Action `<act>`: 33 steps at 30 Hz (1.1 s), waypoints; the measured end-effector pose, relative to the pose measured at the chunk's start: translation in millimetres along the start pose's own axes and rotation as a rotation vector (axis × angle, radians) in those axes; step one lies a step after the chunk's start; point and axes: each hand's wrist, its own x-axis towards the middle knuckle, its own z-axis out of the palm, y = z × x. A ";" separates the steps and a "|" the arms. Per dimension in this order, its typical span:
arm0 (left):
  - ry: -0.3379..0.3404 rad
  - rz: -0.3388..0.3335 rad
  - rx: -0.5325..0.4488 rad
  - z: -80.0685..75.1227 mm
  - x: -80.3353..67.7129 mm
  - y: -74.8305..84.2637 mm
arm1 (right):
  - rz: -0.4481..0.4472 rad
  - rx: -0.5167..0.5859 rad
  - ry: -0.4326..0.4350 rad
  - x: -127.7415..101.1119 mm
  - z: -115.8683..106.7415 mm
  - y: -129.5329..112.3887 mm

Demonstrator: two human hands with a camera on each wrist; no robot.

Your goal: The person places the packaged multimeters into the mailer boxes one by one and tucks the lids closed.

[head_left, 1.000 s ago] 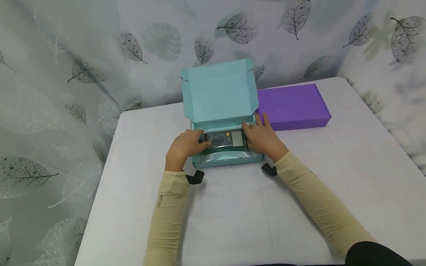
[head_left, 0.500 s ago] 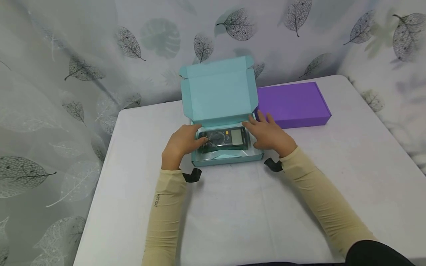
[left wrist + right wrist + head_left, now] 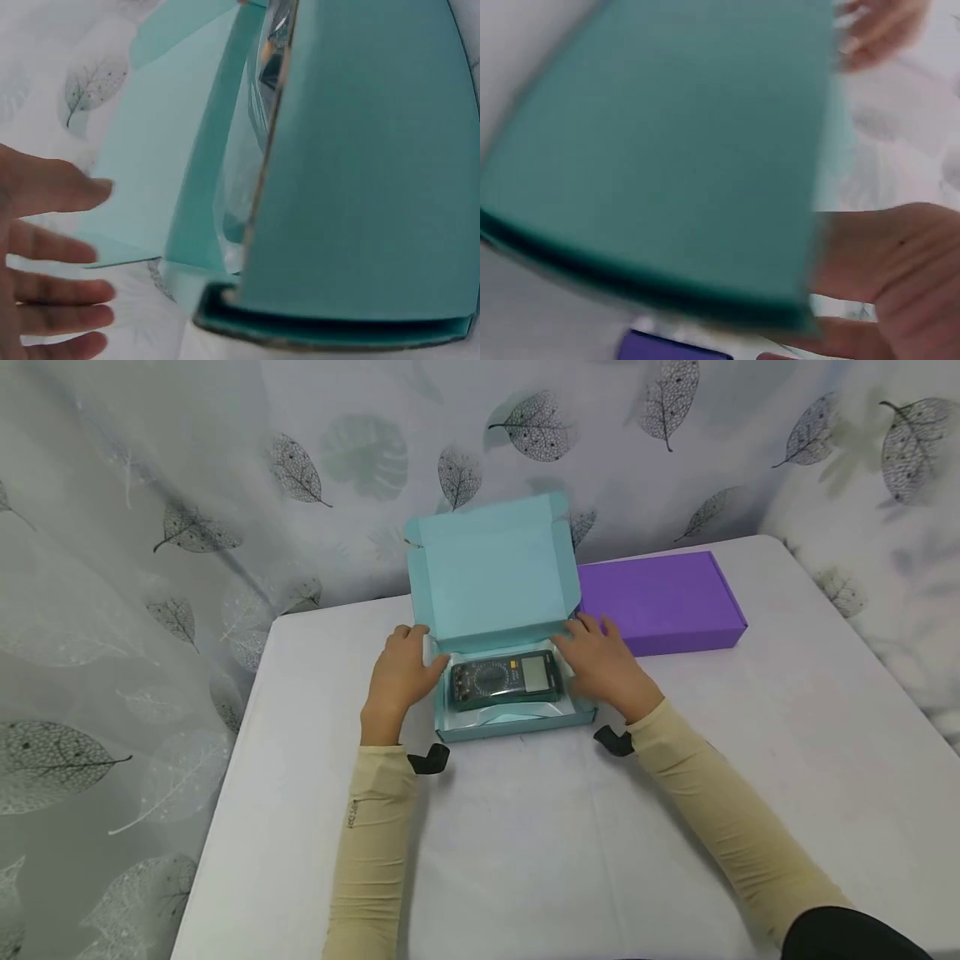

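A dark multimeter (image 3: 504,680) with a round dial and grey display lies face up in clear plastic wrap inside an open light-teal box (image 3: 517,725). My left hand (image 3: 400,675) is at the box's left side, its thumb near the corner. In the left wrist view, that hand's fingers (image 3: 64,291) stretch out apart from the front wall and hold nothing. My right hand (image 3: 603,662) is at the right end, fingers extended toward the lid hinge. In the right wrist view, the box wall (image 3: 675,150) hides part of the right thumb and fingers.
The teal lid (image 3: 491,572) stands raised at the back, leaning toward the leaf-print curtain (image 3: 360,552). Right behind my right hand lies a closed purple box (image 3: 660,597). Both boxes rest on a white-covered table (image 3: 510,843).
Both hands have come off the multimeter's ends. The left moved left to the box's side, the right shifted slightly right. The multimeter stays in the box.
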 end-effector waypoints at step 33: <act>0.164 0.051 -0.505 -5.3 4.6 -18.2 | 0.138 0.927 0.391 6.5 -9.0 36.7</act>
